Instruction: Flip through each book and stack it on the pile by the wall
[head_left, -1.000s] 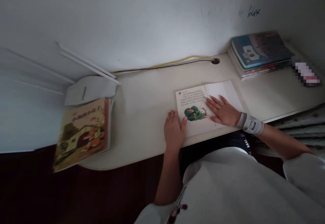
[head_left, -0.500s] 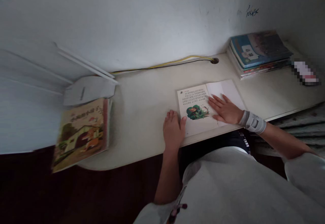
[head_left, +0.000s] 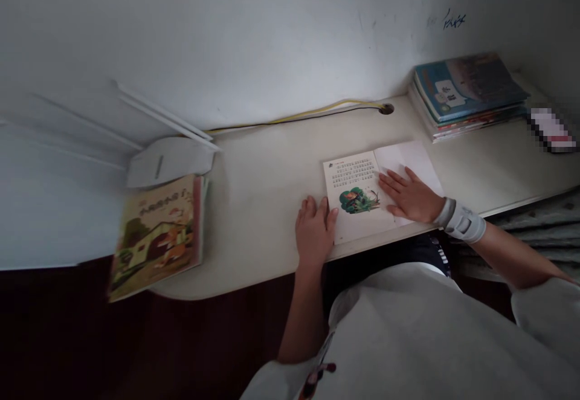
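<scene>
While left hand (head_left: 313, 231) and right hand (head_left: 408, 196) lie open on it, the picture book (head_left: 357, 190) runs lengthwise along the desk (head_left: 267, 219).

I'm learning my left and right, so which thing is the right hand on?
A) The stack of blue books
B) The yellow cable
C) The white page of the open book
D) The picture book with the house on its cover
C: the right hand lies flat with its fingers spread on the white page of the open book.

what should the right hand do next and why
Probably lift the right hand and turn the blank white page of the open paper picture book, since nothing shows there to read, and the left hand steadies the book's edge beside the printed page.
</scene>
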Demonstrator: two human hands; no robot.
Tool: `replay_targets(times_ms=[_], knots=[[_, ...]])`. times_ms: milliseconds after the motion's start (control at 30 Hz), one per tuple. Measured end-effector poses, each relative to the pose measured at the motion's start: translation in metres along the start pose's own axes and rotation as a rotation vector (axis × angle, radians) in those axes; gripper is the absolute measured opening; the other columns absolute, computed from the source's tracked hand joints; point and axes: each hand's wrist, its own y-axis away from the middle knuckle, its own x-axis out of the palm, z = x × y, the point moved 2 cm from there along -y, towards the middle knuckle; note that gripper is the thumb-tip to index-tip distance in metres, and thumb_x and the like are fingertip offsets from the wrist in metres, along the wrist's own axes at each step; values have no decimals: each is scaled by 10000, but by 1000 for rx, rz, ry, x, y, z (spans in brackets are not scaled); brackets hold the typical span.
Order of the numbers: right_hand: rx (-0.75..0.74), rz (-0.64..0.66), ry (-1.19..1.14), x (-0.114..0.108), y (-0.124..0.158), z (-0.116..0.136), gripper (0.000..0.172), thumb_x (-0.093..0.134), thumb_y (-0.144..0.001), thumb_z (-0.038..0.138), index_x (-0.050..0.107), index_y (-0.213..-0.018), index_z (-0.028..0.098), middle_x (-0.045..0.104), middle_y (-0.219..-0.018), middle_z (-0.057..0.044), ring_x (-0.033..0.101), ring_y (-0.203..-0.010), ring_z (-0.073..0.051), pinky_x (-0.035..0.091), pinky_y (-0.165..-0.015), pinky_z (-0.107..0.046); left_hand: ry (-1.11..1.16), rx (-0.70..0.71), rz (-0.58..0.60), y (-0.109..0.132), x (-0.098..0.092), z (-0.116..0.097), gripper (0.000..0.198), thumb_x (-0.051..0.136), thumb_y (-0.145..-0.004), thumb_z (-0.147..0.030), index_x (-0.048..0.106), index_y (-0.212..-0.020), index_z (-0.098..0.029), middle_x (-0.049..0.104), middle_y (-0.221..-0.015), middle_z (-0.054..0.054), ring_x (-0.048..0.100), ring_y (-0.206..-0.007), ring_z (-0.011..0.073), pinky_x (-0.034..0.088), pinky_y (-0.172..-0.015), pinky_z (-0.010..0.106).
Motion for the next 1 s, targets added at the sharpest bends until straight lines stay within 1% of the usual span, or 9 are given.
replay_targets(times_ms=[233, 333, 433, 500, 567, 733, 800, 867, 1000], knots=[[-10, -49, -21, 10, 5, -4, 645, 263, -961, 464, 157, -1508, 141, 238, -1546, -133, 207, -1425, -283, 150, -1119, -538, 185, -26, -21, 1, -1, 0, 536, 376, -908, -516, 635, -1173, -129, 495, -1395, 182, 383, -1345, 346, 307, -1086, 566], [-11, -72, -9, 12, 6, -5, 647, 275, -961, 452, 140, -1512, 142, 248, -1542, -136, 205, -1426, -278, 153, -1119, -533, 462, -93, -83, 5, -11, -5, 492, 401, -904, -516, 658, -1129, -161, 526, -1377, 141, 421, -1329, 293, 295, -1120, 503], [-17, -77, 0, 12, 6, -5, 644, 272, -962, 447, 142, -1512, 139, 250, -1540, -139, 203, -1427, -281, 158, -1116, -536, 928, -313, -196, 5, -23, -5, 397, 494, -878, -475, 643, -1139, -215, 536, -1376, 91, 468, -1297, 236, 338, -1110, 423], [-15, -67, 3, 11, 5, -5, 643, 269, -963, 446, 150, -1511, 132, 245, -1540, -143, 208, -1425, -287, 169, -1111, -544, 1272, -505, -124, 0, -27, -3, 312, 597, -820, -402, 661, -1062, -215, 608, -1284, 91, 553, -1209, 241, 397, -1063, 424], [-9, -56, 4, 10, 5, -5, 640, 270, -963, 444, 158, -1509, 130, 242, -1540, -144, 210, -1425, -292, 183, -1107, -549, 1526, -658, 50, -7, -30, -1, 213, 635, -775, -298, 676, -944, -177, 677, -1136, 104, 634, -1076, 234, 453, -1001, 417], [-2, -44, -19, 11, 4, -5, 631, 298, -957, 440, 182, -1506, 151, 231, -1545, -135, 197, -1430, -289, 187, -1110, -562, 1692, -850, 283, -28, -36, 0, 145, 534, -807, -182, 667, -791, -129, 707, -912, 103, 671, -853, 164, 526, -819, 295], [-1, -57, -61, 12, 3, -6, 622, 291, -959, 444, 204, -1501, 152, 236, -1546, -131, 192, -1431, -289, 176, -1114, -572, 1666, -841, 396, -35, -37, -7, 188, 515, -843, -222, 672, -788, -133, 704, -850, 88, 658, -752, 142, 526, -716, 260], [16, -95, -153, 13, 3, -8, 607, 254, -966, 452, 226, -1497, 159, 276, -1534, -135, 225, -1423, -282, 183, -1117, -574, 1609, -723, 437, -44, -38, -22, 241, 514, -873, -305, 686, -832, -142, 699, -806, 67, 631, -669, 122, 502, -631, 234], [153, -304, -503, 2, 5, -20, 648, 165, -961, 532, 240, -1492, 168, 411, -1464, -160, 371, -1360, -255, 319, -1094, -490, 1364, -228, 301, -59, -40, -77, 395, 509, -883, -487, 672, -1071, -180, 709, -969, 73, 649, -807, 140, 499, -715, 245]])
